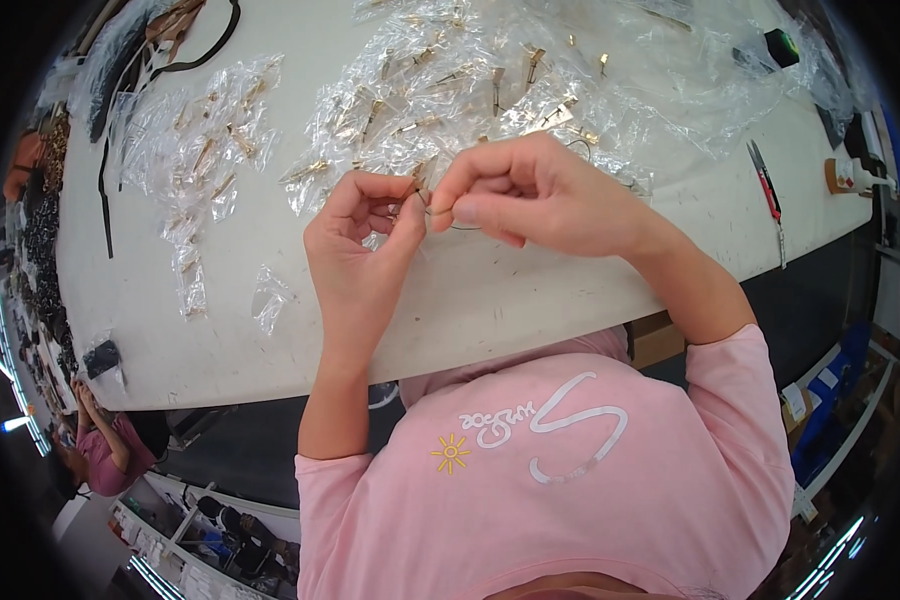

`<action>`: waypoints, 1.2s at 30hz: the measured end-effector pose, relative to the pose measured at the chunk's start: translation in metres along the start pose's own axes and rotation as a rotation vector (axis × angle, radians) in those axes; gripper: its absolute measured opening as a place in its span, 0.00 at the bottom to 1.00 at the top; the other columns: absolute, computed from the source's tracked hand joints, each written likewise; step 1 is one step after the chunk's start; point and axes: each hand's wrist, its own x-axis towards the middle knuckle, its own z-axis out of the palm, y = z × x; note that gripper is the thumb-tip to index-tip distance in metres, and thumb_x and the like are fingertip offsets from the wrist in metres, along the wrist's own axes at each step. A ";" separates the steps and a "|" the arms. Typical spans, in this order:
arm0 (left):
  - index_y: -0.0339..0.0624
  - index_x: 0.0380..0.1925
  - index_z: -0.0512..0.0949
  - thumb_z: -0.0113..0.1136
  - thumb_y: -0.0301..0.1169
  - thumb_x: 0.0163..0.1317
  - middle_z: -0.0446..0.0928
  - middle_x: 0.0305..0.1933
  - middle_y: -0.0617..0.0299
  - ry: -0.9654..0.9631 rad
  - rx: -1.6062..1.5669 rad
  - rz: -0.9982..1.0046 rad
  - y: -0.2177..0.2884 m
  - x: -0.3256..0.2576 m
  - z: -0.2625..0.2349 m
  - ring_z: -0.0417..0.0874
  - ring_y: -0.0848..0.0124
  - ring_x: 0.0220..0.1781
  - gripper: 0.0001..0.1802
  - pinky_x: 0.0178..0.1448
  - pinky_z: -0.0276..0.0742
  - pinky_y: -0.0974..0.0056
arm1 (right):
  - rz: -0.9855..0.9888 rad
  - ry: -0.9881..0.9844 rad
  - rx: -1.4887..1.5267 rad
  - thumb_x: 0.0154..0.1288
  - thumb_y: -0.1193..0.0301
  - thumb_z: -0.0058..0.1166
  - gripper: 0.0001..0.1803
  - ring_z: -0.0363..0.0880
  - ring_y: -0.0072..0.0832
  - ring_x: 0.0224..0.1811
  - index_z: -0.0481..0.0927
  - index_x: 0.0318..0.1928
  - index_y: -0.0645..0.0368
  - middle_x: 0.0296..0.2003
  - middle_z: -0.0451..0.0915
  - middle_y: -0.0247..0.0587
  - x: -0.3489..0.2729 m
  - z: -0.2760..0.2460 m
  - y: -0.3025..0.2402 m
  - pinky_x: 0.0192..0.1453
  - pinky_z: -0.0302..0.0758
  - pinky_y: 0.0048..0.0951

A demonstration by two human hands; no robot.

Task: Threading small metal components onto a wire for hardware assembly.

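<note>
Pink shirt (570, 470): soft cloth, nearest the camera at 6 o'clock.
Wire ring (457, 226): thin dark loop, pinched between both hands just above the table's (490, 300) near edge.
Left hand (362, 245): fingers curled, thumb and forefinger closed on the ring.
Right hand (530, 190): knuckles up, pinching the ring's 3 o'clock side.
Clear bags (450, 90): crinkled plastic holding gold clips, at 12 o'clock.
Red-handled snips (767, 192): at 2 o'clock.

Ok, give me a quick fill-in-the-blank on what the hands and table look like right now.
1. Both hands, left hand and right hand, pinch a thin ____ ring between the fingertips.
2. The gold clips lie in clear ____ bags.
3. The red-handled snips lie on the person's ____ side of the table.

Missing words: wire; plastic; right
</note>
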 end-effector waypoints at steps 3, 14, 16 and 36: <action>0.36 0.35 0.80 0.63 0.20 0.59 0.83 0.34 0.64 -0.020 -0.091 -0.046 0.000 0.001 -0.001 0.76 0.82 0.29 0.04 0.34 0.73 0.75 | 0.109 0.059 0.124 0.67 0.73 0.50 0.10 0.65 0.10 0.21 0.83 0.43 0.62 0.21 0.75 0.26 0.004 -0.013 0.006 0.23 0.57 0.16; 0.35 0.37 0.80 0.64 0.22 0.60 0.84 0.36 0.62 -0.044 -0.067 -0.017 0.000 0.004 -0.005 0.79 0.81 0.31 0.06 0.33 0.72 0.77 | -0.190 0.092 -0.359 0.67 0.77 0.48 0.11 0.65 0.12 0.23 0.84 0.44 0.60 0.23 0.78 0.25 0.001 0.013 0.015 0.27 0.61 0.20; 0.35 0.41 0.78 0.64 0.25 0.62 0.84 0.37 0.56 -0.052 -0.220 -0.188 0.002 0.010 -0.013 0.81 0.78 0.34 0.08 0.35 0.74 0.74 | -0.159 0.089 -0.294 0.67 0.79 0.48 0.12 0.64 0.10 0.24 0.84 0.44 0.59 0.27 0.80 0.25 0.002 0.006 0.017 0.27 0.61 0.18; 0.39 0.39 0.80 0.65 0.29 0.63 0.84 0.39 0.60 -0.030 -0.337 -0.187 0.003 0.007 -0.004 0.82 0.77 0.37 0.07 0.39 0.77 0.72 | -0.092 0.284 -0.357 0.62 0.68 0.59 0.07 0.57 0.17 0.16 0.78 0.38 0.57 0.14 0.61 0.28 0.008 0.022 0.031 0.22 0.55 0.28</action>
